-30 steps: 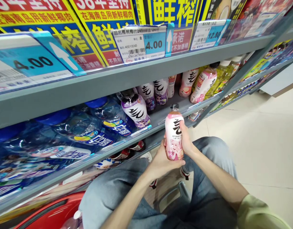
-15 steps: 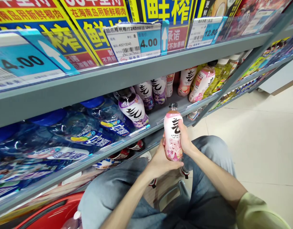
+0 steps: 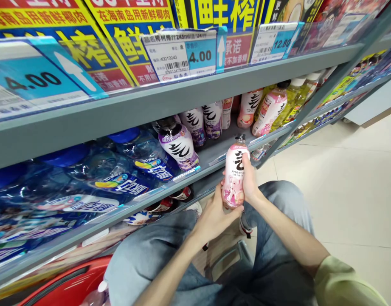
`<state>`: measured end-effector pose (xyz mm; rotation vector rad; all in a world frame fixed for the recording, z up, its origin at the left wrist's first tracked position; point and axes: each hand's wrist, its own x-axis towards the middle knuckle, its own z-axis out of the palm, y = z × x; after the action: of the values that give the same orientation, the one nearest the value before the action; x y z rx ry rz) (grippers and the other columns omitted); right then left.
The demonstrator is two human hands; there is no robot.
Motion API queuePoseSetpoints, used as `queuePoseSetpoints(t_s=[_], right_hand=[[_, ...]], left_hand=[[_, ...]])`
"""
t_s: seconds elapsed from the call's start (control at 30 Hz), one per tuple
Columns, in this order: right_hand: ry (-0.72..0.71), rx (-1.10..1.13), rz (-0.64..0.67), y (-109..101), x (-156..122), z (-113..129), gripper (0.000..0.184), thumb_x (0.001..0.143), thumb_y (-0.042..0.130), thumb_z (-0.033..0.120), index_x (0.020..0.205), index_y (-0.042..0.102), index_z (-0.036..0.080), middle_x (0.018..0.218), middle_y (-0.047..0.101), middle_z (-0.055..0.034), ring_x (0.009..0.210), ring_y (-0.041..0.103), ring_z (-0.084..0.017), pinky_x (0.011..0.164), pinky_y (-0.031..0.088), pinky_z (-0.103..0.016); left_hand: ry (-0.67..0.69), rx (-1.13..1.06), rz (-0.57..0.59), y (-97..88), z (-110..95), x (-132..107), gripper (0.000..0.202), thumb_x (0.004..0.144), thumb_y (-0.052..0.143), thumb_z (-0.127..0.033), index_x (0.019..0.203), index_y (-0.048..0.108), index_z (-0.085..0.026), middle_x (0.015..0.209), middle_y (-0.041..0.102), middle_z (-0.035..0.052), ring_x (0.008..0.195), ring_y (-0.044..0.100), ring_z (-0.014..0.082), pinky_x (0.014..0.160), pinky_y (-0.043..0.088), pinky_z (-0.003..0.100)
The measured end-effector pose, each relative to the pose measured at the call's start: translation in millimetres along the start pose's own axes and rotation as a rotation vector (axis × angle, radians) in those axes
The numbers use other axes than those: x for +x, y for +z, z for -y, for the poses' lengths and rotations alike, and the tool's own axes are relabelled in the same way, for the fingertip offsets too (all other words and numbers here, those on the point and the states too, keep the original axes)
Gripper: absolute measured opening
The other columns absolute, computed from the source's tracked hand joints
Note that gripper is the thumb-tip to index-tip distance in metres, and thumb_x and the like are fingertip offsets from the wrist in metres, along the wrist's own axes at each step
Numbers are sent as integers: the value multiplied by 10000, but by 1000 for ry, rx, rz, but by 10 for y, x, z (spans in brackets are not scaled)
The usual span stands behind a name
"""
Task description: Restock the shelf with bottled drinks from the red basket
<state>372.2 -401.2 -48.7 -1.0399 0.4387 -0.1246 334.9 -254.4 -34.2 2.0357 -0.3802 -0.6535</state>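
Observation:
A pink and white drink bottle (image 3: pixel 235 176) with a black cap is held between both hands in front of the lower shelf, its top leaning slightly right. My left hand (image 3: pixel 217 214) is closed around its lower part, thumb under the base. Along the bottle's right side, my right hand (image 3: pixel 251 182) grips it, with the fingers behind hidden. On the shelf behind stand purple-labelled bottles (image 3: pixel 178 146) of the same shape, and two more pink-labelled bottles (image 3: pixel 270 110) farther right.
Large blue-capped bottles (image 3: pixel 122 165) fill the shelf's left part. Above runs a grey shelf edge (image 3: pixel 170 95) with price tags (image 3: pixel 185 55) and juice cartons. A red basket (image 3: pixel 71 280) holding a bottle sits at lower left. A grey stool (image 3: pixel 227 259) shows between the knees.
Both hands have moved the pink bottle slightly right, and it now leans more to the right. The shelf goods have stayed put.

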Motion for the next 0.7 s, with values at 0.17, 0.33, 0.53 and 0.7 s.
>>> queuePoseSetpoints(t_s=[0.17,0.33,0.53,0.7], right_hand=[[-15,26,12,10,-10,16,685,833,582,840,780,688,164,654,731,-85,472,666,-203,455,583,-313],[35,30,-10,43,-37,70,688,804,604,847,767,682,165,616,713,-81,436,641,-208,425,570,-329],[92,52,-20,53,-50,125,663,793,616,839,779,669,178,634,717,-87,489,669,-225,450,583,-343],[165,111,-15,59,-41,152,677,810,569,853,781,649,181,626,707,-85,495,675,-222,451,576,-335]], left_hand=[[-4,77,-37,-3,-19,4,827,838,734,-502,1502,362,-179,1352,667,145,1194,675,334,962,540,419],[-18,114,-50,7,-38,5,817,836,734,-511,1491,380,-174,1353,670,164,1238,660,361,969,541,434],[9,94,-70,30,-37,9,807,841,729,-517,1486,376,-182,1330,686,164,1216,674,368,953,544,440],[24,76,-100,55,-46,24,832,821,753,-478,1493,355,-193,1297,705,136,1152,705,340,918,550,412]])
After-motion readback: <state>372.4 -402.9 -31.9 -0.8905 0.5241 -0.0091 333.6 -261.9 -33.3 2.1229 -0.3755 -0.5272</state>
